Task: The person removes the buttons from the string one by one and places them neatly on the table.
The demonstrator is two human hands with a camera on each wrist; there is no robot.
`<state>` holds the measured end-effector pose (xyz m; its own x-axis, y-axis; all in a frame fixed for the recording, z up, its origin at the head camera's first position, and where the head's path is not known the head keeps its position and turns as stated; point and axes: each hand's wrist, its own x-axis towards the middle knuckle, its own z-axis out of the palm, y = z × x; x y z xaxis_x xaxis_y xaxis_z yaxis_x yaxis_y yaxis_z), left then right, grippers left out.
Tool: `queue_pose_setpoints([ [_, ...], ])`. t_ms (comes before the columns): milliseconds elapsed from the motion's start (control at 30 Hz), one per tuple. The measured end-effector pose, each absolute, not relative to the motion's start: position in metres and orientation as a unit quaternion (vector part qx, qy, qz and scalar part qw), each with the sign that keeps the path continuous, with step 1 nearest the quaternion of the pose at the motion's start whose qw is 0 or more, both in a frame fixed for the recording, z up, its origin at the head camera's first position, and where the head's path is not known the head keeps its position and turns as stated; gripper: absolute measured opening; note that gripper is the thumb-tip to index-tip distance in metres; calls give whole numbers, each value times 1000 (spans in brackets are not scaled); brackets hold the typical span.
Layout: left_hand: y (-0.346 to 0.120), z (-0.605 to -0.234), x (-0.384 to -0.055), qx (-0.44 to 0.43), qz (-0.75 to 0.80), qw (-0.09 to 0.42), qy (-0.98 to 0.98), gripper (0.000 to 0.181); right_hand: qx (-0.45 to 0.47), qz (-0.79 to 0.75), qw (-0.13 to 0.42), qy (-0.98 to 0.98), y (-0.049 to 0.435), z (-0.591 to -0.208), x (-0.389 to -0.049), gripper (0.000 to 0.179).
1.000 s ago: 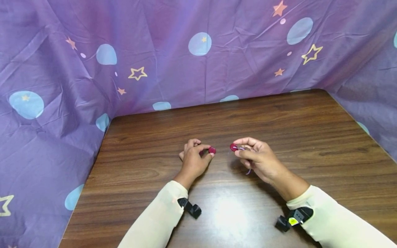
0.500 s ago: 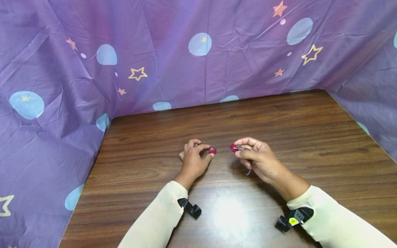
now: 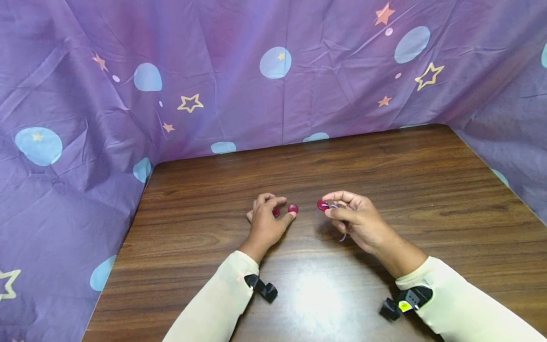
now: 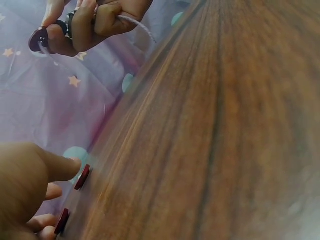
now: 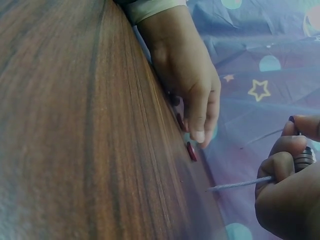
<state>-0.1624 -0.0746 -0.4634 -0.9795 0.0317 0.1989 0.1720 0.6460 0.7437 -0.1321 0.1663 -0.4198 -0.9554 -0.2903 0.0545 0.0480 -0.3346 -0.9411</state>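
Observation:
On the table, a round red button (image 3: 292,208) lies by the thumb tip of my left hand (image 3: 267,221), whose fingers spread loosely over the wood. A second red button (image 3: 276,212) sits under that hand, between thumb and index finger; both buttons show edge-on in the left wrist view. My right hand (image 3: 356,216), raised above the table, pinches a dark red button (image 3: 322,204) between thumb and index finger. A pale purple cord (image 4: 137,25) runs through this button and out below the hand. Several dark round pieces, stacked together (image 5: 303,159), are held within the curled right fingers.
The brown wood-grain table (image 3: 205,275) reaches back to a purple cloth (image 3: 239,57) printed with stars and planets, which hangs behind and on both sides. Black camera straps (image 3: 260,287) are worn over the pale sleeves at both wrists.
My left index finger has drawn back from the nearer button, which now lies flatter, and the second button shows more fully. My right hand stays nearly still with its button and cord.

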Motion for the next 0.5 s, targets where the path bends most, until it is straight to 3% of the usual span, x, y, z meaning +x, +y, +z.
queue_pose_setpoints([
  [300,-75,-460,-157,-50,-451,101,-885,47,-98,-800,109,581,167,-419,-132,33],
  [500,-73,-460,-152,-78,-470,154,-866,45,-100,-798,114,584,167,-420,-131,32],
])
